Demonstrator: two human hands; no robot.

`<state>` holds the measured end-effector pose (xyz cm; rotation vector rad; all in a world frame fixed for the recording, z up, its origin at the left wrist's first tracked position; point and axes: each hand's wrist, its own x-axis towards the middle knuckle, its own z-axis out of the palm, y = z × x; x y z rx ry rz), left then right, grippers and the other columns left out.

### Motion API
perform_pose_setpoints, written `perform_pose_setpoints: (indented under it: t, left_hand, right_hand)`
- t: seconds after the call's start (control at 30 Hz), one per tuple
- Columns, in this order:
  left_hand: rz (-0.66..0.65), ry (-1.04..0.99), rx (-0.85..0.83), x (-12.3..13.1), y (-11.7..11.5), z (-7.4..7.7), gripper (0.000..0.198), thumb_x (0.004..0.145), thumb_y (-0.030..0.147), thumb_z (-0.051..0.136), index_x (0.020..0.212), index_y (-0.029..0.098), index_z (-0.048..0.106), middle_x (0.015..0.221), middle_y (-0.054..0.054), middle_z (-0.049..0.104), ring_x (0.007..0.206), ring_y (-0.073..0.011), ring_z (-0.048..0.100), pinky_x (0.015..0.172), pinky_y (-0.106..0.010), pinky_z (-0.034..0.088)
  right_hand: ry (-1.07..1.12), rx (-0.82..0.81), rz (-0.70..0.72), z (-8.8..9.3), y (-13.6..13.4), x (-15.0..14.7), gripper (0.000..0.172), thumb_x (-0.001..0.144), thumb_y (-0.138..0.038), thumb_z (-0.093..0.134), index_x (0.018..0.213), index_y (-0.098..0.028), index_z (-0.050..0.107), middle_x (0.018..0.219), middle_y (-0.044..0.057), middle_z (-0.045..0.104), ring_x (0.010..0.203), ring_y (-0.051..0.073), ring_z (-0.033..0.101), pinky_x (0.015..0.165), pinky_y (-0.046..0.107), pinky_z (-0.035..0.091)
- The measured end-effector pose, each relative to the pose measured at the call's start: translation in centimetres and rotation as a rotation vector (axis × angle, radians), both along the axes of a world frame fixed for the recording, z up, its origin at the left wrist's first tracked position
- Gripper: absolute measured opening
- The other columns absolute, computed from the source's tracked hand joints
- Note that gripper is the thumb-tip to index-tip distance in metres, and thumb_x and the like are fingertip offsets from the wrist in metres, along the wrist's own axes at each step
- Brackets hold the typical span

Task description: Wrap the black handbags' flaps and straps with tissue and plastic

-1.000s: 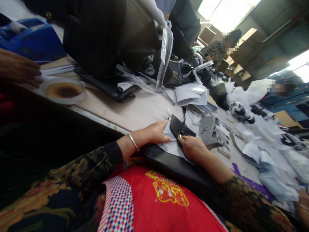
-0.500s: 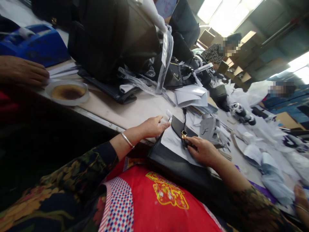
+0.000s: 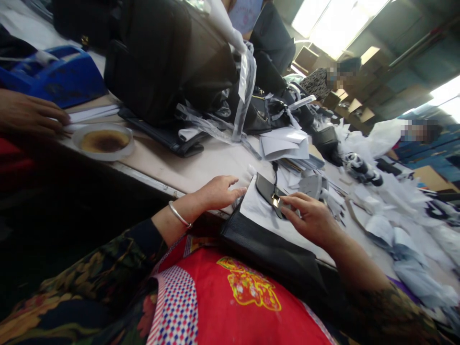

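A black handbag (image 3: 273, 251) lies at the table's near edge against my red apron. White paper (image 3: 264, 215) covers its front under a black flap with a gold clasp (image 3: 275, 200). My left hand (image 3: 215, 193), a silver bangle on its wrist, hovers at the bag's left edge with fingers spread, holding nothing. On the flap rests my right hand (image 3: 313, 219), fingertips by the clasp, fingers stretched flat.
A round dish of brown glue (image 3: 104, 142) sits at the left, with another person's hand (image 3: 30, 115) and a blue tray (image 3: 57, 79) beside it. Large black bags (image 3: 168, 57) pile up behind. Paper scraps and wrappings (image 3: 395, 215) litter the right. Other people sit at the far end.
My left hand has let go of the paper and drawn back to the left with its fingers apart. My right hand has shifted from a pinch at the clasp to lying flat on the flap.
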<state>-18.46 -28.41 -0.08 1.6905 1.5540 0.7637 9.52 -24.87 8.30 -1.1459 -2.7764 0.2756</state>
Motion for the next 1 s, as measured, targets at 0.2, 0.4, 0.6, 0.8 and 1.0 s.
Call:
perform_pose_setpoints:
  t: [0.2, 0.4, 0.6, 0.8, 1.0]
  left_hand:
    - [-0.008, 0.010, 0.028, 0.2, -0.1, 0.0, 0.064, 0.090, 0.055, 0.054, 0.133, 0.008, 0.064, 0.133, -0.017, 0.067, 0.121, -0.0306, 0.064, 0.105, -0.036, 0.048]
    - [-0.017, 0.020, -0.002, 0.4, 0.0, 0.0, 0.062, 0.089, 0.053, 0.055, 0.132, 0.009, 0.064, 0.132, -0.016, 0.068, 0.118, -0.0299, 0.066, 0.102, -0.034, 0.050]
    - [-0.034, 0.040, -0.015, 0.6, 0.0, 0.1, 0.062, 0.090, 0.051, 0.055, 0.134, 0.007, 0.063, 0.134, -0.017, 0.067, 0.119, -0.0290, 0.065, 0.103, -0.033, 0.048]
    - [-0.039, 0.040, -0.022, 0.7, 0.0, 0.2, 0.062, 0.090, 0.049, 0.056, 0.134, 0.006, 0.063, 0.134, -0.018, 0.066, 0.119, -0.0290, 0.065, 0.103, -0.033, 0.048]
    - [-0.042, 0.047, -0.013, 0.7, 0.1, 0.4, 0.061, 0.091, 0.047, 0.057, 0.134, 0.005, 0.063, 0.133, -0.019, 0.067, 0.118, -0.0292, 0.066, 0.102, -0.032, 0.048]
  right_hand:
    - [-0.217, 0.007, 0.075, -1.3, -0.1, 0.8, 0.050, 0.088, -0.041, 0.068, 0.131, -0.018, 0.064, 0.129, 0.015, 0.064, 0.115, 0.030, 0.063, 0.099, 0.042, 0.052]
    - [-0.110, 0.045, -0.041, -1.8, 0.0, 0.9, 0.023, 0.098, -0.031, 0.054, 0.100, -0.021, 0.075, 0.099, 0.008, 0.073, 0.088, 0.021, 0.070, 0.080, 0.030, 0.054]
    - [0.015, 0.096, -0.095, -1.5, 0.8, 1.5, 0.021, 0.096, -0.033, 0.058, 0.096, -0.021, 0.075, 0.092, 0.006, 0.074, 0.081, 0.021, 0.071, 0.074, 0.032, 0.052]
    - [0.034, 0.065, -0.069, -1.7, 0.8, 1.6, 0.019, 0.096, -0.033, 0.058, 0.096, -0.022, 0.074, 0.098, 0.007, 0.074, 0.086, 0.022, 0.071, 0.080, 0.034, 0.054]
    - [0.035, -0.121, -0.124, -2.9, 0.9, 1.3, 0.022, 0.095, -0.032, 0.053, 0.103, -0.024, 0.072, 0.114, 0.004, 0.077, 0.103, 0.024, 0.073, 0.093, 0.038, 0.056]
